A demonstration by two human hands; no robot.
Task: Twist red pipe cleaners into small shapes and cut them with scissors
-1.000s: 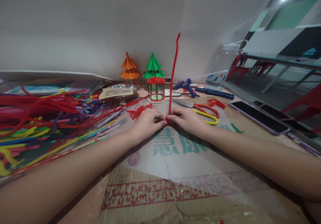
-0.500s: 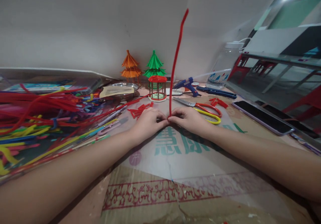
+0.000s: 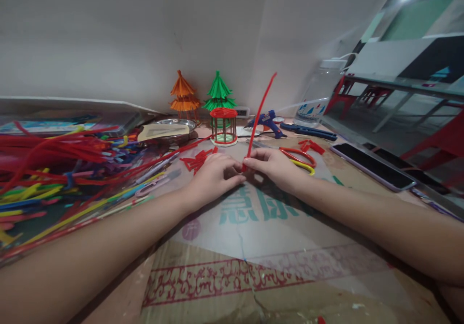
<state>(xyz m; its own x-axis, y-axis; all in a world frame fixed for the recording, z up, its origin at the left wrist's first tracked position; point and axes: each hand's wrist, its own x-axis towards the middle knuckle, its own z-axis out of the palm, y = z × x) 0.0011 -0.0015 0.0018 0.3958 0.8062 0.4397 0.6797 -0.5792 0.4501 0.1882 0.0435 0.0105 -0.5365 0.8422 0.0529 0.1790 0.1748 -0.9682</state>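
Note:
A red pipe cleaner (image 3: 259,113) rises from between my hands, leaning right at its top. Its lower end is pinched between the thumb and fingers of my right hand (image 3: 270,167). My left hand (image 3: 217,176) is closed around the same lower end from the other side, its thumb and index finger close together there. Short red pipe cleaner pieces (image 3: 197,159) lie just behind my left hand. Scissors with red and yellow handles (image 3: 299,157) rest behind my right hand. Farther back stands a small red-topped round frame (image 3: 224,126) with brown posts.
Green (image 3: 218,92) and orange (image 3: 183,94) pagoda models stand by the wall. A blue glue gun (image 3: 268,123), blue pliers (image 3: 308,131), a clear bottle (image 3: 315,94) and a phone (image 3: 373,166) are at the right. Many coloured pipe cleaners (image 3: 54,154) fill the left side.
The upright part of the red pipe cleaner has become shorter and tilts more to the right. More of it is gathered low between my fingers. The view has shifted slightly.

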